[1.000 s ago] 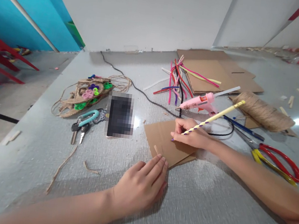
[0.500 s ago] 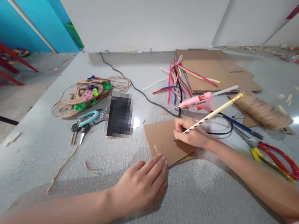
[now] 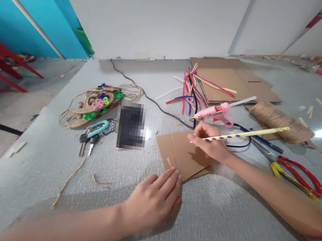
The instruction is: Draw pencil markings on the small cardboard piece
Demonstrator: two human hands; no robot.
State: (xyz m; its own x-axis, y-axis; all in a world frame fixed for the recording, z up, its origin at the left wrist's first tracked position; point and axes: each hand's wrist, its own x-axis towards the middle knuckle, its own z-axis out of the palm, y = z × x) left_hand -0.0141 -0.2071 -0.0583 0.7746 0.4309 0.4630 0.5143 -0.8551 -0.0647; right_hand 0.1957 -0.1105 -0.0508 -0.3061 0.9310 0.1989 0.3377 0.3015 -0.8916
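Note:
My right hand is closed around a yellow pencil with purple dots; the pencil lies nearly level, its tip over the far part of a small brown cardboard piece. My left hand rests flat on the grey table, fingers together and stretched out, fingertips touching the cardboard's near corner. A pink glue gun lies just beyond my right hand.
A jute twine spool, red and yellow scissors, coloured pipe cleaners and cardboard sheets lie to the right and back. A twine craft with coloured rings, keys and a blurred dark object sit left. A black cable crosses the table.
My right hand lifted slightly and tilted the pencil from steeply raised to nearly level, its back end swinging right. My left hand stayed in place.

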